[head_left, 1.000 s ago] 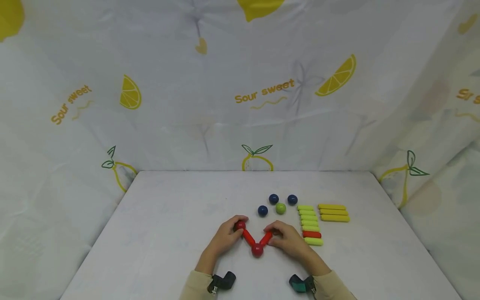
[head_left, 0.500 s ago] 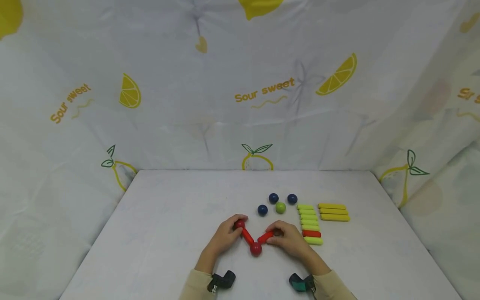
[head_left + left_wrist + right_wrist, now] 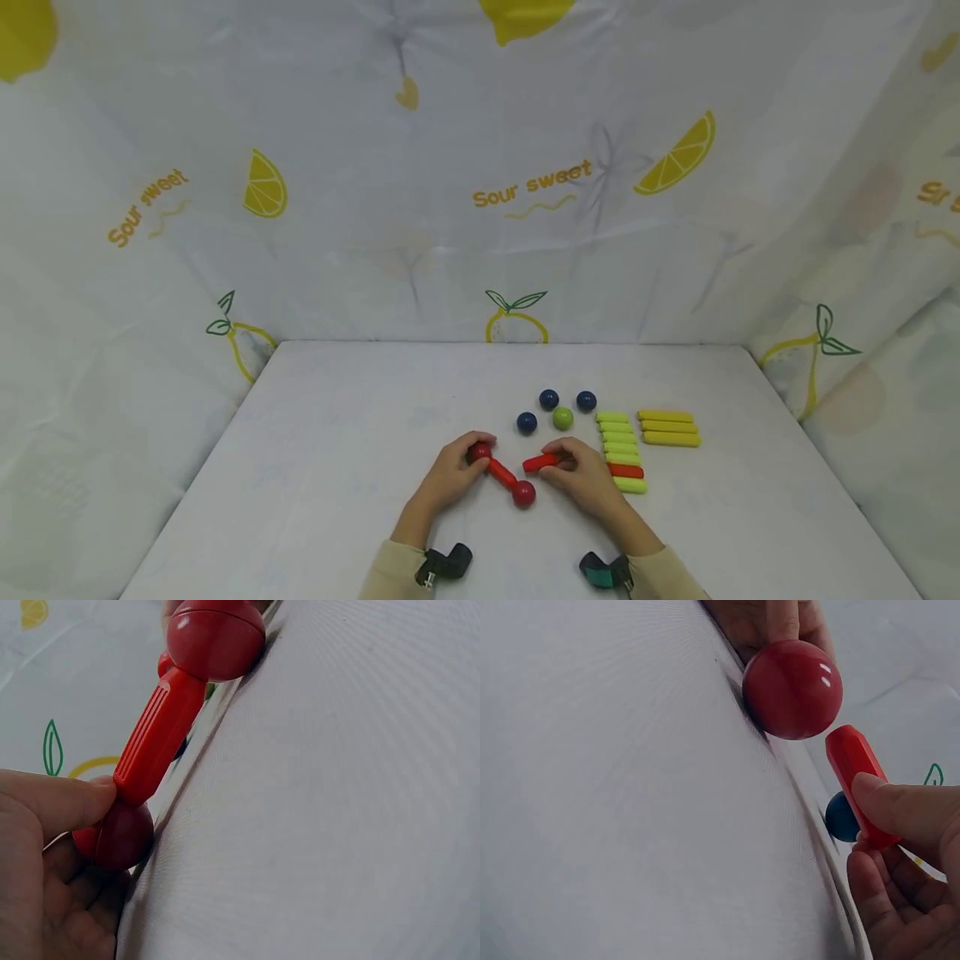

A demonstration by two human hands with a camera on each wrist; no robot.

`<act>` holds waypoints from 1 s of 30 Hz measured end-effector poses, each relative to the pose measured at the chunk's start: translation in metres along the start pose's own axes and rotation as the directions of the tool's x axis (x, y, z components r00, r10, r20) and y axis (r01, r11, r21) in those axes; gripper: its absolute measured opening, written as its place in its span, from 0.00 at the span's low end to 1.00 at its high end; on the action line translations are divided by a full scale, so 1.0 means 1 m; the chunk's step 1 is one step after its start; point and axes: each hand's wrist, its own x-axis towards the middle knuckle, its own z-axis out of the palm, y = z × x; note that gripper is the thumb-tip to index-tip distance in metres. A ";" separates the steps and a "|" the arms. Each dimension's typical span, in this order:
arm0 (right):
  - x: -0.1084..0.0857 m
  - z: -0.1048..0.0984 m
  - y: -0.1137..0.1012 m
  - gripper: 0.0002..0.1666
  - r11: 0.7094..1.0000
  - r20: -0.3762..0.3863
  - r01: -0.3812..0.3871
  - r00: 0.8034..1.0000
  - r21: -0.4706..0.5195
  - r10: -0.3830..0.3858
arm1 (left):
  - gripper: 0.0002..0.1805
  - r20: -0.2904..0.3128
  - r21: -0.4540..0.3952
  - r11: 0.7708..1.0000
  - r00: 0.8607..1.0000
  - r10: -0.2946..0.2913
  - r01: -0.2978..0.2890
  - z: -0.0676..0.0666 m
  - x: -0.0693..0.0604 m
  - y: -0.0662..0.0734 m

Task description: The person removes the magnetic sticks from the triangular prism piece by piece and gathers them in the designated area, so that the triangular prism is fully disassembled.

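My left hand (image 3: 453, 468) grips a red ball (image 3: 124, 836) at the far end of a red stick (image 3: 159, 739). That stick joins it to a second red ball (image 3: 524, 493), which lies nearer to me on the table. To the right, my right hand (image 3: 581, 475) pinches another red stick (image 3: 859, 780) between thumb and fingers. This stick's free end points left, apart from the near ball. In the right wrist view, the near ball (image 3: 793, 690) hides most of the left hand behind it.
Beyond the hands lie several dark blue balls (image 3: 527, 423) and one green ball (image 3: 562, 418). Right of them, a column of light green sticks (image 3: 619, 437) includes one red stick (image 3: 626, 471). Yellow sticks (image 3: 670, 427) lie farther right. A lemon-print cloth (image 3: 360, 275) hangs behind the table.
The right hand's red stick has come away from the near red ball and turned flatter. The near ball has swung slightly right, while the left hand keeps its grip.
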 end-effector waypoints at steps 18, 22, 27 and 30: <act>-0.048 -0.066 0.008 0.19 0.987 -0.162 -0.118 0.982 -0.109 0.100 | 0.11 -0.015 0.048 0.995 0.996 0.085 -0.084 -0.007 -0.003 -0.009; -0.069 -0.074 0.022 0.23 0.969 -0.160 -0.221 0.966 -0.107 0.203 | 0.10 -0.006 0.065 0.996 0.998 0.064 -0.064 -0.006 -0.004 -0.006; -0.082 -0.077 0.030 0.24 0.955 -0.172 -0.269 0.954 -0.124 0.246 | 0.08 -0.011 0.088 0.994 0.998 0.062 -0.061 -0.005 -0.003 -0.005; -0.083 -0.075 0.033 0.23 0.950 -0.193 -0.273 0.951 -0.150 0.242 | 0.08 -0.014 0.087 0.995 0.998 0.054 -0.053 -0.005 -0.003 -0.005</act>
